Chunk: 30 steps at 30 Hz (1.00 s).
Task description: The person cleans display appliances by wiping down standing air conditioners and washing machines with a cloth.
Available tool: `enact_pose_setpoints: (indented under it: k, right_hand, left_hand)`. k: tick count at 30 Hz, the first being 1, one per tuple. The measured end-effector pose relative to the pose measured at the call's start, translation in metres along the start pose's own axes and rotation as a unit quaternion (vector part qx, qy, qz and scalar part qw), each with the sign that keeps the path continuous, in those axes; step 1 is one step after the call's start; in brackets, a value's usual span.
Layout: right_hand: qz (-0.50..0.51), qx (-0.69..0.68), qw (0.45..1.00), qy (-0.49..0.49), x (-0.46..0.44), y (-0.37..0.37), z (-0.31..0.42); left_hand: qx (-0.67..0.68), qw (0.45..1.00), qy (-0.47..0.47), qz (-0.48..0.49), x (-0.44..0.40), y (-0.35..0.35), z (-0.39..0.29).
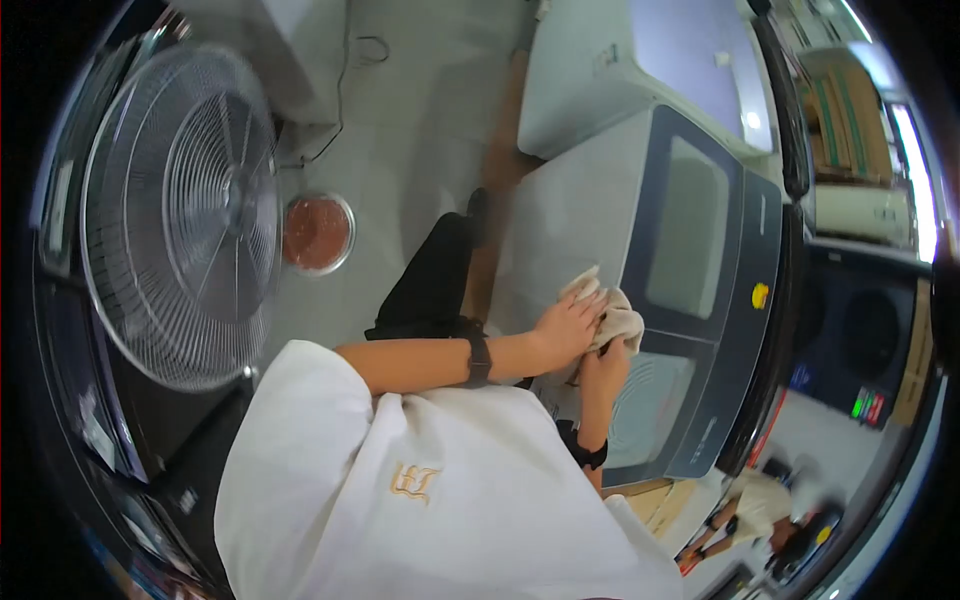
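Note:
A crumpled beige cloth [622,322] is bunched between my two hands, over the edge of a twin-tub washing machine [560,215] with a pale side and a dark top. My left hand [568,328] reaches across from the left, its fingers bent over the cloth. Just below it, my right hand [605,368] grips the lower part of the cloth, and some of its fingers are hidden. Two see-through lids [690,235] are set in the machine's dark top, and a yellow sticker [760,296] sits near its far edge.
A large metal fan [185,215] stands at the left, beside a round dish [318,234] with reddish contents on the floor. Another white appliance [575,75] adjoins the machine. Cardboard boxes [845,120] and a black speaker [850,325] are at the right. A person [755,510] shows at lower right.

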State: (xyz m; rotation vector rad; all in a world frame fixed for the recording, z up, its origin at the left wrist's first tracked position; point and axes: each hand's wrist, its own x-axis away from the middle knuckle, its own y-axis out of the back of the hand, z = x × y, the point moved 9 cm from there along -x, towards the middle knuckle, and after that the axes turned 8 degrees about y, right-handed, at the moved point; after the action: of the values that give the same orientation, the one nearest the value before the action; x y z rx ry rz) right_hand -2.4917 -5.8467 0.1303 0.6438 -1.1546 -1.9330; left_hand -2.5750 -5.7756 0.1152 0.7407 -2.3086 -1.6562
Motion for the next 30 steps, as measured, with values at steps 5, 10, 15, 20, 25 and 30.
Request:
enact_pose_setpoints:
  k: [5, 10, 15, 20, 25, 30]
  right_hand:
    - [0.216, 0.057, 0.965, 0.137, 0.011, -0.062, 0.074]
    - [0.352, 0.072, 0.895, 0.263, 0.044, -0.123, 0.138]
    - [0.395, 0.105, 0.844, 0.347, 0.084, -0.163, 0.189]
    - [0.442, 0.124, 0.764, 0.453, 0.145, -0.206, 0.265]
    - [0.499, 0.109, 0.669, 0.54, 0.267, -0.266, 0.342]
    - [0.491, 0.016, 0.643, 0.588, 0.393, -0.295, 0.425]
  left_hand:
    - [0.053, 0.983, 0.175, 0.031, 0.086, 0.007, 0.059]
    - [0.08, 0.937, 0.322, 0.111, 0.168, -0.009, 0.094]
    - [0.071, 0.902, 0.407, 0.125, 0.24, 0.001, 0.116]
    - [0.187, 0.851, 0.489, 0.036, 0.344, 0.011, 0.147]
    - [0.201, 0.766, 0.609, 0.031, 0.498, 0.044, 0.159]
    - [0.09, 0.738, 0.669, -0.024, 0.633, 0.052, 0.168]
